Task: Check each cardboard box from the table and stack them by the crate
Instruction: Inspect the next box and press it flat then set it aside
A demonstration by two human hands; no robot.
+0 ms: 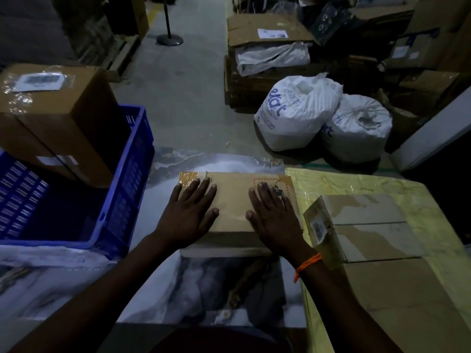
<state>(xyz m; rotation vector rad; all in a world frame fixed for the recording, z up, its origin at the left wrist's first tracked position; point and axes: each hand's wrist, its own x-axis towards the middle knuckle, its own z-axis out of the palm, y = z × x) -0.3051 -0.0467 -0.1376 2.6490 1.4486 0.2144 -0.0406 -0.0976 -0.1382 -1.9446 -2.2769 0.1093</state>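
A flat brown cardboard box (233, 200) lies on the marble-patterned table (198, 289), just right of the blue plastic crate (122, 179). Both palms rest flat on its top with fingers spread: my left hand (190, 212) on its left half, my right hand (274, 217) on its right half, over a red-bordered label. An orange thread band circles my right wrist. A tall cardboard box (63, 123) with a taped white label stands in the crate's far part. Another box (367, 225) sits to the right on a yellow sheet, with a larger box (397, 301) nearer me.
Two white tied sacks (298, 113) sit on the concrete floor beyond the table. A stack of flattened cartons (267, 59) stands behind them, and more boxes fill the far right. A black pole stand (169, 39) stands in the aisle.
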